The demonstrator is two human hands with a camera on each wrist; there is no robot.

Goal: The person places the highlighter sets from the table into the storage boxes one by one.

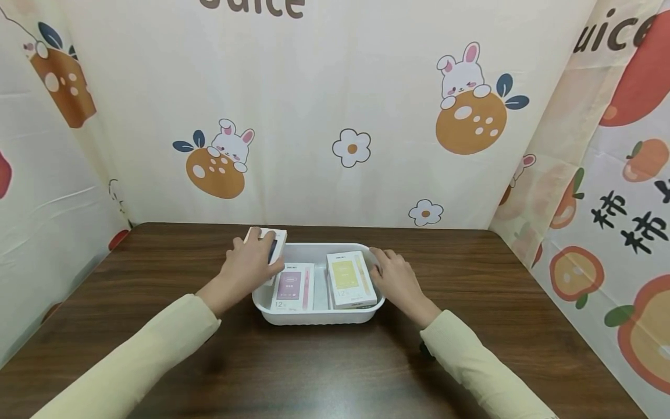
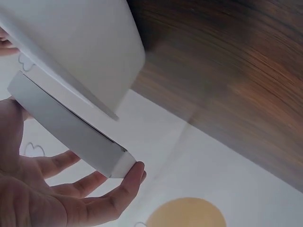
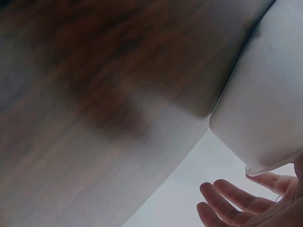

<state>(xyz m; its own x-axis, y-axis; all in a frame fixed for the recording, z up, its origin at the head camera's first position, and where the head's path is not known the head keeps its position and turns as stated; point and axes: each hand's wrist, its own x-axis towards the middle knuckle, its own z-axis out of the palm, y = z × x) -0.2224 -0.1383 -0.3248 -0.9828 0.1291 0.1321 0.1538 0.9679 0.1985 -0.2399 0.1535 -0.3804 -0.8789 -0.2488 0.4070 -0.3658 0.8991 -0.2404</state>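
Observation:
A white tub stands on the table, holding a white box with a purple label and a white box with a yellow label. At its far left corner my left hand grips another white box between thumb and fingers, tilted and raised over the rim. The left wrist view shows this box's plain edge alongside the tub. My right hand is at the tub's right rim, close beside the yellow-label box. In the right wrist view its fingers are extended and spread, one right at the rim.
The brown wooden table extends around the tub on all sides. A cream curtain printed with rabbits and fruit hangs behind its back edge. More printed cloth hangs at the right side.

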